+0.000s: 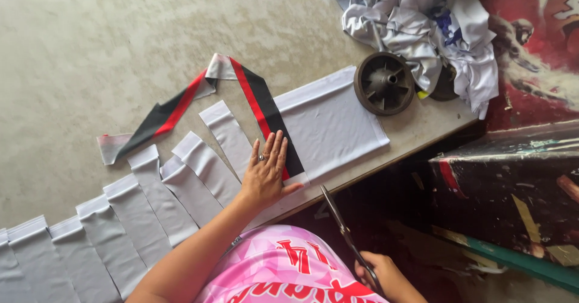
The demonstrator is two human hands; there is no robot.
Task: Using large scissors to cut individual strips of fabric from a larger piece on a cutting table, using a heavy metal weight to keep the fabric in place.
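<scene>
From the head camera, my left hand [265,173] lies flat and spread, fingers together and thumb out, pressing down on the black and red fabric strip [265,113] where it crosses the white fabric panel [335,122]; this grip holds nothing, it only pins the cloth near the front edge of the worktop [90,49]. The strip runs up from under my palm, folds at a white end, then runs down to the left, ending well clear of the worktop's front edge. My right hand [383,276] is low, off the worktop beyond its front edge, its grip closed around the handles of the scissors [344,230], whose blades are shut or nearly so and point up toward the worktop's edge just right of my left thumb. The white panel reaches right up to that front edge and its far corner lies just beside a dark round wheel-like part [384,82]. A row of cut white strips [151,206] fans out to the left along the near edge, overlapping one another. Behind the wheel sits a heap of white cloth [422,31]. The far left of the worktop is bare grey surface with plenty of room; to the right, below the edge, stands a dark painted box [512,188].
</scene>
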